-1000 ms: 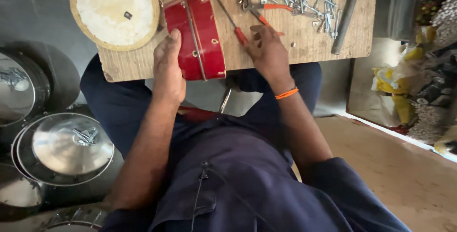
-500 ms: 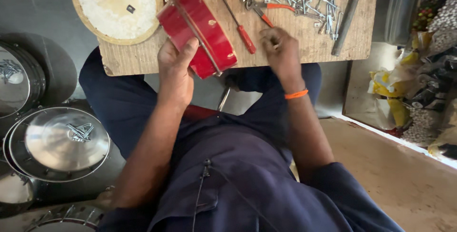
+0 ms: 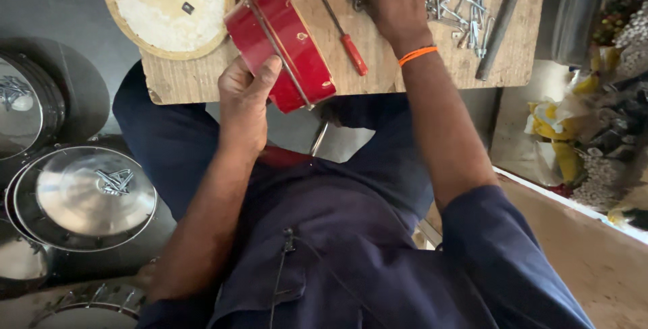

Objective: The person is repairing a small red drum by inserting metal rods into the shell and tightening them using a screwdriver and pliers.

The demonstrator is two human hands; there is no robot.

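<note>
a glossy red round drum shell with a thin metal hoop (image 3: 282, 40) is held tilted on its edge at the near edge of the worn plywood board (image 3: 196, 79), towards the board's left half; the left hand (image 3: 244, 96) is wrapped about its lower rim, thumb pressed on the red side wall and fingers curled under, so a firm grip is shown. the right hand (image 3: 393, 2) is laid over a heap of bright steel bolts and screws (image 3: 462, 5) near the far right corner of the board, fingers bent down into the hardware; whether anything is pinched between them cannot be told, since the fingertips are hidden. an orange band (image 3: 417, 54) is worn at that wrist. the step in hand is judged to be the fetching of a fastener while the shell is steadied. a screwdriver with a slim steel shaft and red plastic handle (image 3: 339, 25) lies just beside the shell, between the two hands. a pale round drumhead in a wooden ring (image 3: 169, 5), matt and chalky, rests at the far left corner. a dark metal bar (image 3: 503, 22) lies along the right edge. polished steel drums with shiny domed tops (image 3: 84, 197) stand on the floor to the left.
</note>
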